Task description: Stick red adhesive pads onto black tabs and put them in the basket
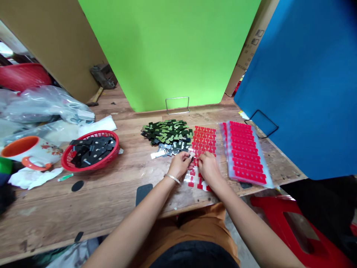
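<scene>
Worn wooden planks make up the table, backed by a green panel, a blue panel and brown cardboard.

Near the table's front edge lies a clear sheet of red T-shaped stickers, and both hands meet at its near end. The left hand, with a thin bangle on its wrist, pinches a small pale piece between fingertips and thumb, just at the sheet's left edge. The right hand rests on the sheet with its fingers curled down onto the red stickers; whether it grips one cannot be told. Part of the sheet under and behind the hands is already bare, with only a few red pieces left.

Just left of the sheet sits a heap of dark green and black flat parts, touching its edge. To the right lies a stack of full red sticker sheets. Further left, well apart, a red basket holds black parts. Beyond it are an orange-rimmed mug, crumpled white paper and clear plastic bags. A red plastic stool stands below the table at the right.
</scene>
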{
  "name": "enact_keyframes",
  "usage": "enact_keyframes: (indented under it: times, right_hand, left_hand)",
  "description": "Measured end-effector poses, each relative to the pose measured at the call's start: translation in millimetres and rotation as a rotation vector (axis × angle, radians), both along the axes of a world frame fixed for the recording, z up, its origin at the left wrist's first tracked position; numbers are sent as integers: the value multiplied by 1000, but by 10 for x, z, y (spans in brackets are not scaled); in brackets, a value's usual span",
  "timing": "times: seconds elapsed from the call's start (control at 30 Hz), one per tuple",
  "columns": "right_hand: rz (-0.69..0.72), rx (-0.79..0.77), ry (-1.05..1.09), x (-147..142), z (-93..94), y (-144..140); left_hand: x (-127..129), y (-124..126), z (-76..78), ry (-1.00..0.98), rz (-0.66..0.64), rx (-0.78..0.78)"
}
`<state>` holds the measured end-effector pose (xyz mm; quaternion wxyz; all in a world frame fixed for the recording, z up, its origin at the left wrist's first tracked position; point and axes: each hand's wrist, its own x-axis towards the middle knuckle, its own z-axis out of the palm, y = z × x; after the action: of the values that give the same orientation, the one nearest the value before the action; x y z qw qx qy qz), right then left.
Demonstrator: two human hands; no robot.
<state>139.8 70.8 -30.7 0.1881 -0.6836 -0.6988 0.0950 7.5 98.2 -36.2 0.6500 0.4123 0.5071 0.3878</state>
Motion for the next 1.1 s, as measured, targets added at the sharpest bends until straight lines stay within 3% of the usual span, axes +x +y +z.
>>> enact_keyframes:
  times: [0.27, 0.43, 0.67, 0.87, 1.1]
  right_hand:
    - [-1, 75, 259, 62, 23, 10]
    - [8, -7, 654, 149, 90, -105]
    - [-80, -9, 1068, 18, 239, -296]
    - [-62, 22, 1157, -237, 284, -393]
    - [-17, 15, 1118, -373, 186, -469]
  left_hand:
    - [9, 12, -30, 17, 8, -2]
    - [21, 5, -19, 4, 43, -19]
    - [-51, -164, 186, -101, 40, -54]
    - [-235, -494, 419, -267, -30, -142]
    - [-283, -614, 472, -285, 1, -172]
